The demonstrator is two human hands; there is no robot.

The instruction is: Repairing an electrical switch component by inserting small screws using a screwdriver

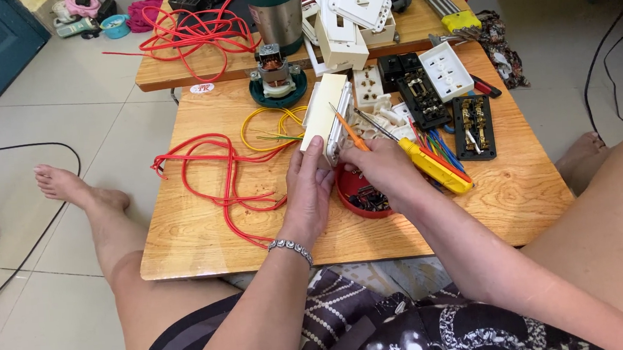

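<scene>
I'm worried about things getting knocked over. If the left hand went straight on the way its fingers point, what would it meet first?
The left hand already grips the cream switch plate. Beyond it, probably the small motor; depth is unclear.

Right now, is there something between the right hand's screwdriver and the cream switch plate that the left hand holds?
Nothing visible stands between them. The left hand holds the cream switch plate upright, and the orange screwdriver in the right hand already lies against its edge. The red dish sits lower, under the hands.
</scene>
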